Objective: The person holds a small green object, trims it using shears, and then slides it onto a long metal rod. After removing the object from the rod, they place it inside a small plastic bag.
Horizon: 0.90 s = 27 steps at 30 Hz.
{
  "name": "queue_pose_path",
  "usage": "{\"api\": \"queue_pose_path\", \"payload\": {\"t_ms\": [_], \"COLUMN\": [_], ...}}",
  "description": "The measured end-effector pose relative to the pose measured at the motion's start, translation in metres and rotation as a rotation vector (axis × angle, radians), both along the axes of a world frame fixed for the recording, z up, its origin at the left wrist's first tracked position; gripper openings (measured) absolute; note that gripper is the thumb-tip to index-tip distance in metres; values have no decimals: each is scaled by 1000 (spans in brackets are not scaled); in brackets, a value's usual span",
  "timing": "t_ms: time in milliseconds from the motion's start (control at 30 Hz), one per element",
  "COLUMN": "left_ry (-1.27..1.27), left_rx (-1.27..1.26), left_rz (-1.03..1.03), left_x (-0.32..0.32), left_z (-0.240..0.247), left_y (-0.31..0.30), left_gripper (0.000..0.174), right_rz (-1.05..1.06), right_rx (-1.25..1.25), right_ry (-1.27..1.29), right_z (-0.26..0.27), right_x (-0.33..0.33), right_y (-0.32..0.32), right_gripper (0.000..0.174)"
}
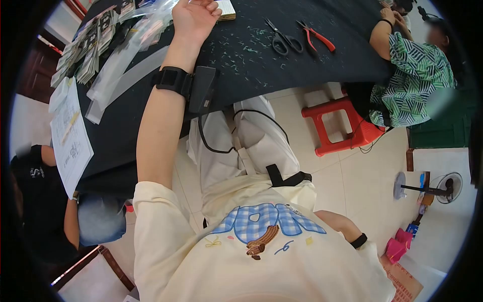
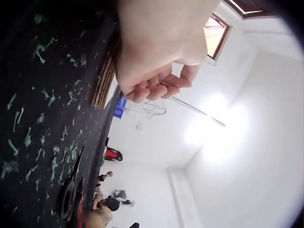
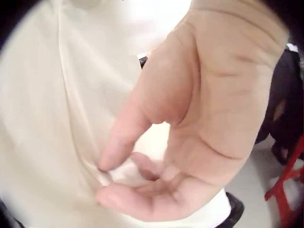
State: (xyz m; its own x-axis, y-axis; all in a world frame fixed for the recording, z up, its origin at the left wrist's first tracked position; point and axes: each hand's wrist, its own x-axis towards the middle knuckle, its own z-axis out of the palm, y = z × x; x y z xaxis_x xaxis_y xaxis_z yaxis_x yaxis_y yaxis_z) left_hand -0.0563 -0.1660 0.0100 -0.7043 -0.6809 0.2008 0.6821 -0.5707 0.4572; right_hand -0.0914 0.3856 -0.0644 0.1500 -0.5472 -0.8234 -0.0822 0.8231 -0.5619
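Note:
My left hand (image 1: 196,22) lies at the table's far side, palm up with its fingers loosely curled and nothing in them. Beside it is a pad with a white top and brown corrugated edges (image 1: 228,11); the left wrist view shows the back of the hand right at this cardboard stack (image 2: 103,85). Down at my side, my right hand (image 3: 204,109) pinches the cream shirt (image 3: 42,109) between thumb and fingertips, where folds run toward them. In the head view that hand is mostly hidden by the shirt.
Black-handled scissors (image 1: 283,41) and red-handled pliers (image 1: 317,38) lie on the black tablecloth (image 1: 241,75) among green scraps. Clear plastic strips (image 1: 126,65), bundled packets (image 1: 95,45) and a paper sheet (image 1: 70,136) are leftward. A red stool (image 1: 334,121) and seated people flank the table.

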Motion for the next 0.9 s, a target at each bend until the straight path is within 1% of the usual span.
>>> {"api": "queue_pose_path", "payload": {"t_ms": [33,67,133,167,200,267,300,367,400,433,467,500,533,567,633,667,733,767,833,867,900], "left_ry": [-23,-27,-20,-5,-25,-30,-35,-9,30,68,94,94,88,81,76,58,31,54,83,66,52], "left_rx": [11,-2,10,14,12,5,-7,-4,-28,-52,-61,-61,-56,-51,-43,-46,-53,-63,-72,-54,-37], "left_rz": [21,23,-14,-38,0,-1,6,-24,-133,-243,-291,-295,-277,-262,-277,-250,-224,-242,-255,-226,-195], "left_x": [1,1,5,3,3,3,4,7,10,13,15,14,15,14,13,13,14,15,15,14,14], "left_z": [1,1,-1,0,3,3,0,-2,-3,-3,-3,-3,-3,-3,-1,0,1,2,2,3,3], "left_y": [1,0,-1,-1,3,3,1,-4,-6,-9,-10,-10,-10,-9,-8,-6,-5,-5,-3,-1,-1], "left_gripper": [22,22,22,22,23,23,24,25,22,20,19,19,19,19,19,19,19,19,20,20,20], "right_rz": [-110,-118,-295,-303,-362,-465,-472,-654,-732,-734,-768,-803,-756,-764,-358,-361,-31,-33,88,90,15], "right_rx": [60,65,98,103,105,100,108,52,26,29,55,78,70,72,120,121,229,225,-75,-80,-214], "right_ry": [26,21,17,17,62,144,141,232,227,225,247,270,296,297,242,241,312,310,570,573,579], "right_z": [-5,-3,5,12,21,26,29,37,37,42,50,55,53,49,42,43,44,42,38,33,27], "right_x": [3,1,-11,-16,-20,-26,-28,-36,-44,-48,-51,-55,-59,-62,-67,-68,-63,-64,-65,-62,-58], "right_y": [6,7,3,0,-4,-3,-1,3,13,19,23,27,35,39,44,39,20,13,0,-8,-18], "right_gripper": [8,8,8,8,10,15,15,17,20,20,21,22,20,20,16,16,15,15,19,19,20]}}
